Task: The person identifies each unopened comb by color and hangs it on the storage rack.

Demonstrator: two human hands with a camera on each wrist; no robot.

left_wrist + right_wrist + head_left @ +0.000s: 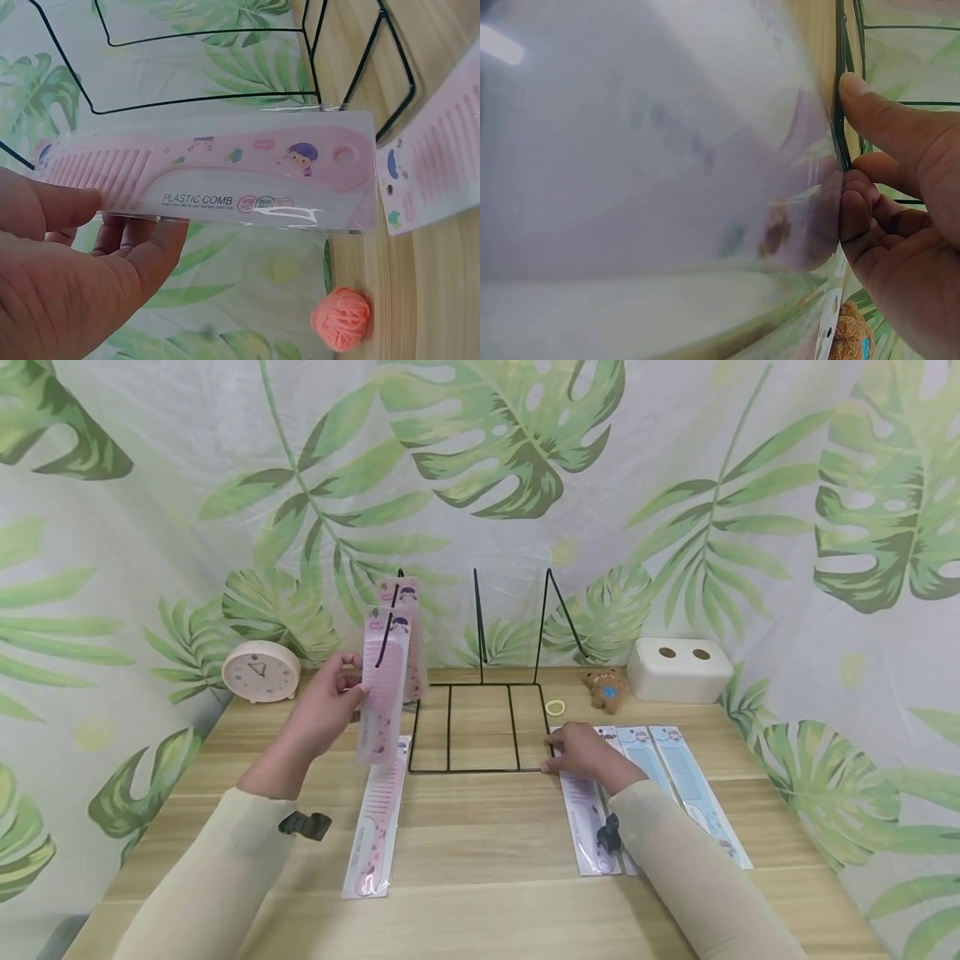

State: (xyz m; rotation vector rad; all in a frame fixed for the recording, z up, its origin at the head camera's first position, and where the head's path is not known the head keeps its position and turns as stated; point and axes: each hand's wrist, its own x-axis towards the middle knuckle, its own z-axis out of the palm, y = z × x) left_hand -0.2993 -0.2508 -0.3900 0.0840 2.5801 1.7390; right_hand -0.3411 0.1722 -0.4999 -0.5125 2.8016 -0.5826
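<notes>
My left hand (pixel 327 702) pinches the edge of a packaged pink comb (pixel 384 693), which hangs upright over the left hook of a black wire rack (pixel 480 771). Behind it on that hook hangs another pink pack (pixel 418 652). A third pink comb (pixel 377 831) lies on the table below. With thumb and fingers, my right hand (pixel 583 752) grips the rack's right front corner. Under that wrist lies a purple comb pack (pixel 581 814), partly covered by the sleeve. In the left wrist view, the held comb (pixel 247 161) shows the words "PLASTIC COMB".
Blue comb packs (pixel 686 777) lie on the right of the wooden table. At the back stand a round pink clock (pixel 261 672), a brown toy bear (pixel 606 691) and a white box (pixel 678 672) with two holes. A yellow ring (pixel 555 707) lies beside the rack.
</notes>
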